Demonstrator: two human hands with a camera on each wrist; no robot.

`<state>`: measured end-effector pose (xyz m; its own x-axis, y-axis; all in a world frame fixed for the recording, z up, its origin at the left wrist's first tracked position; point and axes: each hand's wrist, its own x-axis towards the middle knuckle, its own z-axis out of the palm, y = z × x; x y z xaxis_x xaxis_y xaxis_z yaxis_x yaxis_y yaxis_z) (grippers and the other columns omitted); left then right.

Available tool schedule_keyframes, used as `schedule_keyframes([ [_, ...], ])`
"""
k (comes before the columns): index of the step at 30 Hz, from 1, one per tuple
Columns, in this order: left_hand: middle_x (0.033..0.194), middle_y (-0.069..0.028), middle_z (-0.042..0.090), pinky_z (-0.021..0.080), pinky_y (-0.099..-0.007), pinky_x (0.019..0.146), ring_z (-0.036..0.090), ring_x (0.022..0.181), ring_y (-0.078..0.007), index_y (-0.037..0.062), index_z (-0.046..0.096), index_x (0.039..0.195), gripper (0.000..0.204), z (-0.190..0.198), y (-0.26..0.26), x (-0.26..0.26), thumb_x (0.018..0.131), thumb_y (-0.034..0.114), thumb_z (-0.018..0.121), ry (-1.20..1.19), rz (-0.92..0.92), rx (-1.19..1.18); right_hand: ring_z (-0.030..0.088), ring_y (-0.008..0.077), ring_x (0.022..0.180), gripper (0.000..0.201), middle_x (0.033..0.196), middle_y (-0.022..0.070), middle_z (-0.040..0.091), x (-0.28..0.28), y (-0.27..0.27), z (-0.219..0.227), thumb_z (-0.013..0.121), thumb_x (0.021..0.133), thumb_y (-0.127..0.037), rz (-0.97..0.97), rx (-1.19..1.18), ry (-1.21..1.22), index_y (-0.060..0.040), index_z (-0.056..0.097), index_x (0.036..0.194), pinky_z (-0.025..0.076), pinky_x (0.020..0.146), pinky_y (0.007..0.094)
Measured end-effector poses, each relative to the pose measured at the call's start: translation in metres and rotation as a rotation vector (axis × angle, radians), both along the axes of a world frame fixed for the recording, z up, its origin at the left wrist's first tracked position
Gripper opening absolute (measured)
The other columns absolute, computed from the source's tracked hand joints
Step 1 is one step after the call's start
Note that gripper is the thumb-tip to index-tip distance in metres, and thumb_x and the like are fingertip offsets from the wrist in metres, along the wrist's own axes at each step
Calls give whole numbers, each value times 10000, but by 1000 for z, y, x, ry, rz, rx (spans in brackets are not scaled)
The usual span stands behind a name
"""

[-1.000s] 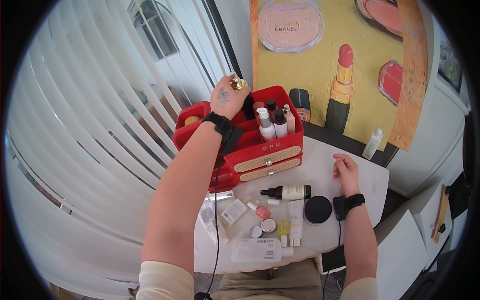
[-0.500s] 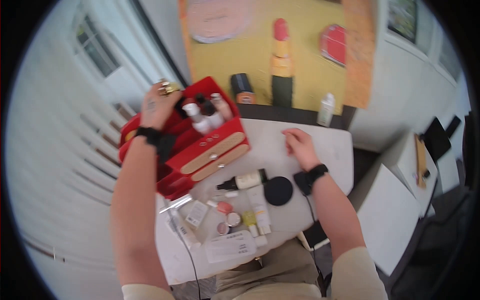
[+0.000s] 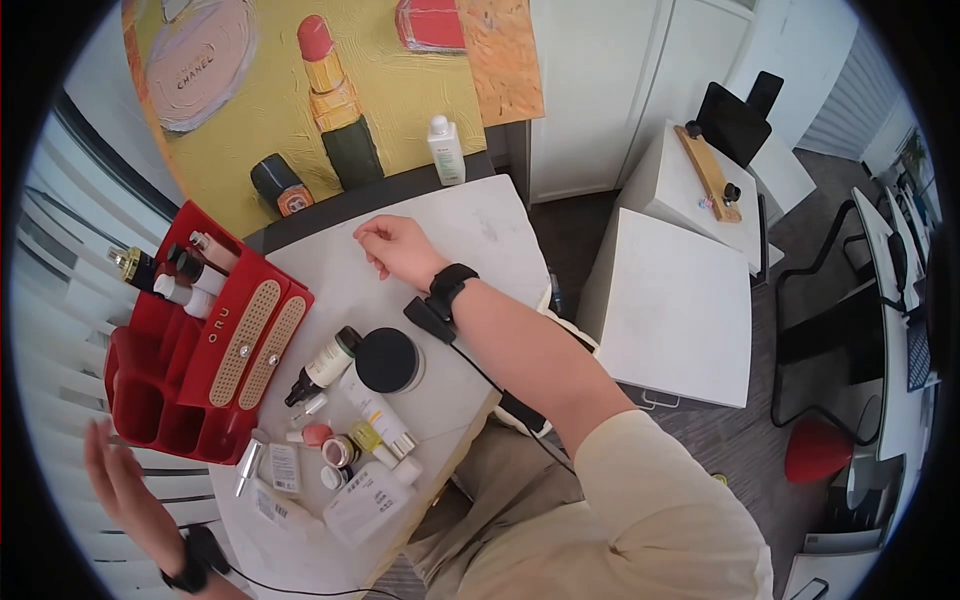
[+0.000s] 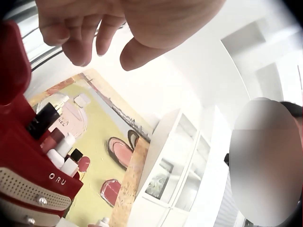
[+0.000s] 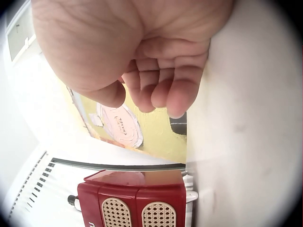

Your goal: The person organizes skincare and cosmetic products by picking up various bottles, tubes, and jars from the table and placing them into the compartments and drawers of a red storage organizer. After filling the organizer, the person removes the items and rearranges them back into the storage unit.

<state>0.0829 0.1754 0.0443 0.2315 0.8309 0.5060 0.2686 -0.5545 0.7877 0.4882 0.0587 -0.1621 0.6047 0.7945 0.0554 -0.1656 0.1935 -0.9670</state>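
Note:
My left hand is raised beside the left end of a red cosmetics organizer, fingers extended and holding nothing. A dark bottle with a gold top stands in the organizer's back compartment. Near it are a white pump bottle and several other bottles. My right hand rests loosely curled over the white table, with nothing in it. Closest to that forearm are a black-lidded jar and a dark bottle lying on its side.
At the table's front lie a tube, a coral nail polish, a yellow-green bottle, a white labelled box and a flat clear-white bottle. A white bottle stands at the back before a painting. Blinds hang left.
My left hand has let go of the gold-topped bottle, which now stands in the organizer, and has drawn back toward me. The head view has swung right; my right hand still rests loosely curled.

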Motion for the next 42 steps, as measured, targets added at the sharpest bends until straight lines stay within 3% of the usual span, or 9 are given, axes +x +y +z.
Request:
schedule_keyframes([
  [3, 1238, -51, 586, 373, -184, 694, 471, 788, -51, 46, 494, 1357, 406, -44, -14, -53, 991, 223, 510, -205, -1, -208, 547, 86, 597, 209, 736, 28, 584, -1, 2, 1, 557, 941, -149, -2, 4, -13, 20, 631, 1041, 485, 509, 240],
  [7, 1134, -6, 584, 365, -198, 669, 464, 787, -66, 87, 522, 1330, 404, -124, 4, -131, 964, 255, 549, -341, 66, -500, 556, 100, 604, 206, 742, 43, 587, 0, 2, -1, 559, 933, -156, -20, 50, 26, 9, 631, 1032, 496, 500, 248],
  [13, 1170, 32, 571, 345, -215, 668, 464, 789, -70, 158, 528, 1349, 478, -215, 26, -198, 924, 371, 575, -323, 246, -832, 567, 108, 603, 177, 739, 43, 587, -1, 2, -3, 554, 938, -131, -65, 114, 73, 10, 623, 1019, 508, 506, 253],
  [18, 1242, 41, 556, 418, -249, 657, 490, 815, -87, 203, 524, 1350, 471, -264, 92, -250, 922, 398, 562, -375, 167, -976, 584, 107, 628, 186, 761, 45, 598, 0, 2, -2, 541, 931, -106, -64, 111, 75, 21, 612, 1046, 524, 538, 257],
  [25, 1220, 29, 580, 422, -281, 672, 506, 829, -117, 172, 509, 1360, 509, -247, 89, -192, 906, 387, 592, -404, 265, -940, 572, 117, 586, 163, 736, 53, 592, -2, 4, -3, 553, 921, -112, -77, 108, 36, 10, 619, 1006, 512, 503, 265],
  [27, 1230, -4, 575, 396, -308, 744, 497, 913, -132, 167, 523, 1337, 520, -248, 91, -182, 890, 420, 608, -298, 254, -860, 580, 112, 630, 181, 773, 45, 600, -2, 3, -3, 533, 927, -96, -83, 82, 56, 15, 618, 1042, 529, 548, 265],
  [29, 1171, -10, 603, 407, -295, 675, 517, 862, -124, 152, 531, 1318, 491, -240, 88, -169, 897, 389, 615, -249, 248, -862, 575, 115, 620, 188, 768, 44, 601, 1, 7, -8, 528, 930, -101, -83, 94, 40, 12, 619, 1049, 533, 560, 269],
  [31, 1085, -23, 639, 397, -225, 536, 556, 746, -108, 92, 537, 1287, 433, -233, 80, -158, 905, 280, 613, -286, 213, -841, 574, 115, 614, 198, 764, 43, 602, -1, 4, -3, 527, 930, -104, -88, 59, 40, 9, 621, 1062, 533, 564, 271],
  [42, 960, -36, 651, 451, -220, 549, 580, 735, -98, 20, 579, 1204, 365, -199, 33, -119, 887, 189, 645, -200, 260, -698, 572, 114, 648, 207, 767, 31, 593, 1, 3, -4, 533, 926, -116, -50, 33, 33, -17, 626, 1082, 509, 596, 269],
])
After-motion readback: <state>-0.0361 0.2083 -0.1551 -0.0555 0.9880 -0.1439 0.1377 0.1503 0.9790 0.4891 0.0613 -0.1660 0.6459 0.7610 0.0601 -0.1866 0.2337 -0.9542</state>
